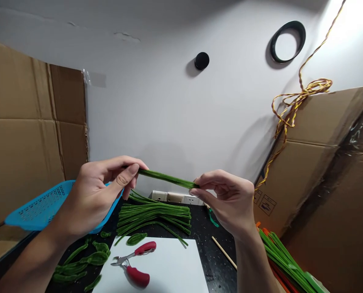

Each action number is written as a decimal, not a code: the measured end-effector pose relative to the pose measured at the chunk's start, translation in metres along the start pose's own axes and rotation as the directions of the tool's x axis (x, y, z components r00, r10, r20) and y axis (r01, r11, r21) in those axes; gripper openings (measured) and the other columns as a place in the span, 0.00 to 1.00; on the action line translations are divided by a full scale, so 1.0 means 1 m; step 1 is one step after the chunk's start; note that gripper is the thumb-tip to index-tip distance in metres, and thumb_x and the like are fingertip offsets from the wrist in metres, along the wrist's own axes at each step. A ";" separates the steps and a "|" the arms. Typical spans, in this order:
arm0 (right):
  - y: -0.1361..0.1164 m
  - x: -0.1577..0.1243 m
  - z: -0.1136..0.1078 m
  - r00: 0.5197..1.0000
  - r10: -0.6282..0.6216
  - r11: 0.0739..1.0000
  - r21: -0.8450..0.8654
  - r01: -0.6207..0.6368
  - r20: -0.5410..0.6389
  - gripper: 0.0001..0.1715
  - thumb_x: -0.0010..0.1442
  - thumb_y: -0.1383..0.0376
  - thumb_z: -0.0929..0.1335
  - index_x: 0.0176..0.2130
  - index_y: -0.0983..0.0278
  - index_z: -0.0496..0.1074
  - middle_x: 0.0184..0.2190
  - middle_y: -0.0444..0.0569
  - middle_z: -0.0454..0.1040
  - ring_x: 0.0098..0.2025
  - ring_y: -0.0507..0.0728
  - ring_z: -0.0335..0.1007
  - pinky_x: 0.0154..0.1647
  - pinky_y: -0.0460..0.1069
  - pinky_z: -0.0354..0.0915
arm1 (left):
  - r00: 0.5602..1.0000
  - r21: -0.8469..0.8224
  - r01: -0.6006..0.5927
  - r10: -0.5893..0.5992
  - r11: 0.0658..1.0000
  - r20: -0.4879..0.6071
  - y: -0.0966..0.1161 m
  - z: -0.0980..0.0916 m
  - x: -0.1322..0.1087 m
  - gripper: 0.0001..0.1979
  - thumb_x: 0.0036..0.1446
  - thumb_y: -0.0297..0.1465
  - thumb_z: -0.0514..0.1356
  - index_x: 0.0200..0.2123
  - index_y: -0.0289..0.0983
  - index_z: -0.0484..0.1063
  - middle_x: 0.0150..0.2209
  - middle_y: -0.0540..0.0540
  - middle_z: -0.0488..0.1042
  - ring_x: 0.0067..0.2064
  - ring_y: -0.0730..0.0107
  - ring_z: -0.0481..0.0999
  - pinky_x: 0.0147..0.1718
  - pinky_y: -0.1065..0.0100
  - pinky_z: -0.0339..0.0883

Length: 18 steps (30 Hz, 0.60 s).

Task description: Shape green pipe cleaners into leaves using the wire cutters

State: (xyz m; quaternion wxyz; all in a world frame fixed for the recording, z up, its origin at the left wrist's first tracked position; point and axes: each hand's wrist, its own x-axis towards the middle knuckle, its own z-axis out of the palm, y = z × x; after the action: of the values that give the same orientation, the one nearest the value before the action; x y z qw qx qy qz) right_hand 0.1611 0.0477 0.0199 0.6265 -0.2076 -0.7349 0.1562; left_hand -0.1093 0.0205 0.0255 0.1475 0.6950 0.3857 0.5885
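Observation:
My left hand and my right hand are raised above the table, pinching opposite ends of a green pipe cleaner. It is stretched nearly straight between them, sloping slightly down to the right; it may be folded or several stems together, which I cannot tell. Below lies a heap of green pipe cleaners. On a white sheet rest red-handled nippers with their handles spread, touched by neither hand. A green leaf shape made of pipe cleaner lies at the sheet's top edge.
Several finished-looking green leaf shapes lie left of the sheet. A blue basket stands behind my left arm. At right are a thin wooden stick and bundled green and orange pipe cleaners. Cardboard flanks the table; sockets line the wall.

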 end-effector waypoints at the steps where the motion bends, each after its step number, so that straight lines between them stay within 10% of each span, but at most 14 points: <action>1: 0.000 0.000 -0.001 1.000 -0.002 1.000 0.010 0.002 0.001 0.07 0.55 0.70 0.81 0.33 0.61 0.82 0.28 0.43 0.81 0.28 0.52 0.78 0.30 0.47 0.79 | 1.000 0.013 -0.011 0.011 1.000 0.008 0.000 0.000 0.000 0.16 0.70 0.44 0.61 0.41 0.41 0.84 0.25 0.50 0.72 0.25 0.71 0.69 0.25 0.69 0.66; 11: -0.004 0.003 0.004 0.989 0.102 0.974 -0.215 -0.077 0.104 0.06 0.60 0.66 0.78 0.31 0.61 0.80 0.28 0.44 0.81 0.29 0.52 0.78 0.32 0.47 0.78 | 0.829 0.531 -0.543 0.515 0.650 0.219 -0.012 0.027 0.000 0.13 0.70 0.32 0.63 0.56 0.40 0.78 0.53 0.41 0.81 0.58 0.51 0.76 0.60 0.49 0.62; 18: -0.021 -0.001 0.016 0.990 0.031 0.998 -0.063 -0.023 0.140 0.04 0.63 0.68 0.76 0.34 0.61 0.81 0.27 0.42 0.82 0.28 0.51 0.80 0.32 0.45 0.78 | 0.919 0.033 -0.321 0.303 0.946 0.252 0.003 0.055 -0.017 0.14 0.76 0.28 0.53 0.55 0.39 0.77 0.41 0.47 0.81 0.40 0.69 0.76 0.42 0.66 0.71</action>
State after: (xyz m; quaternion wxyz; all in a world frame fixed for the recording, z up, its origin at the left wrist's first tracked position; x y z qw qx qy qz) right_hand 0.1428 0.0298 0.0266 0.5641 -0.2249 -0.7789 0.1565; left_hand -0.0566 0.0200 0.0011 0.0721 0.8195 0.2704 0.5001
